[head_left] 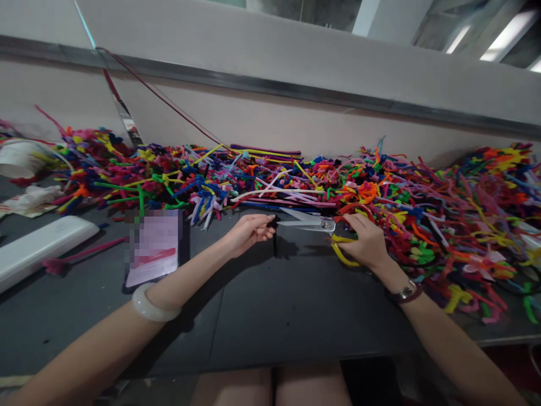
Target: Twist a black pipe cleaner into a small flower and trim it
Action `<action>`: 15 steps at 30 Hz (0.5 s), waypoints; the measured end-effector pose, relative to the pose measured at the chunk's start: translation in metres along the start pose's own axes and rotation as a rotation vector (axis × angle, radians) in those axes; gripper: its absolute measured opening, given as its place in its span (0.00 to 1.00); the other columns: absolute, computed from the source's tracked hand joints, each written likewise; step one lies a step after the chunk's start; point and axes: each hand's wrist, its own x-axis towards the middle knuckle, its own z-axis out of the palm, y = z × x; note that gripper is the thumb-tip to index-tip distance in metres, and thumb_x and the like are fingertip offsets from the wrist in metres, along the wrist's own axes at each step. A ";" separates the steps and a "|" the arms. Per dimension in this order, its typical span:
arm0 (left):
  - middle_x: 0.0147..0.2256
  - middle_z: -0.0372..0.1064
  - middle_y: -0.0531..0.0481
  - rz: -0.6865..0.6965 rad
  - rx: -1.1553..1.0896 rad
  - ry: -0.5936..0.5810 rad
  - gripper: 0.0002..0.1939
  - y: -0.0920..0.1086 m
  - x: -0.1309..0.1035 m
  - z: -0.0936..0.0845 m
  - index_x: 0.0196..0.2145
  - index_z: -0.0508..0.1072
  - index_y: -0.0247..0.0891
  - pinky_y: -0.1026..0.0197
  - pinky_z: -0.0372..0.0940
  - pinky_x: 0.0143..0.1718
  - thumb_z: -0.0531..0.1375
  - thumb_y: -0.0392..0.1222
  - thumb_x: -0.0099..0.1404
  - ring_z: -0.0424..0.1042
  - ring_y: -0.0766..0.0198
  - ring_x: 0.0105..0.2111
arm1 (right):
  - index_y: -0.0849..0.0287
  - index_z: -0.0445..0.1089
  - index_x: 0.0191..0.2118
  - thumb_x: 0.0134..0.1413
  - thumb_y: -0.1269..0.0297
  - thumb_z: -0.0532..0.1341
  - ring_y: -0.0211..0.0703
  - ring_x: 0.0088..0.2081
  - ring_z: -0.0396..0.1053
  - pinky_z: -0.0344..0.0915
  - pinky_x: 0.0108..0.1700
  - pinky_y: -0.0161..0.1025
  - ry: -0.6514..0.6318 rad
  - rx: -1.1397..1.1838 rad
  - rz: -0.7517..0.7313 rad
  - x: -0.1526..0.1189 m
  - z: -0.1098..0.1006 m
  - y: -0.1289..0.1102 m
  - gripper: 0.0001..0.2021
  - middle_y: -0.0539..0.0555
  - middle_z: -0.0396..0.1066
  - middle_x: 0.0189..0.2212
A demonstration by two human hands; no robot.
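Note:
My left hand [248,234] is closed in a pinch on a black pipe cleaner [275,243], whose end hangs down below the fingertips. Scissors [311,224] with red and yellow handles are gripped in my right hand [366,239]. Their blades are parted and point left, with the lower tip close to the black pipe cleaner; whether it touches cannot be made out. Both hands are above the dark table [296,316]. Behind them lies a long heap of multicoloured pipe cleaners [249,175], many bent or twisted into shapes.
A phone [157,248] with a lit, partly blurred screen lies left of my left forearm. Farther left are a long white case [46,248], a pink pipe-cleaner piece [57,265] and a white cup [19,159] on its side. A wall [270,121] with a cable [160,98] rises behind.

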 end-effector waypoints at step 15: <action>0.14 0.61 0.54 -0.007 0.056 0.075 0.11 -0.002 0.001 0.000 0.18 0.64 0.33 0.73 0.52 0.16 0.63 0.40 0.49 0.59 0.76 0.15 | 0.65 0.71 0.38 0.47 0.62 0.58 0.46 0.35 0.70 0.65 0.36 0.37 0.102 -0.129 -0.107 -0.002 -0.004 0.004 0.14 0.59 0.73 0.33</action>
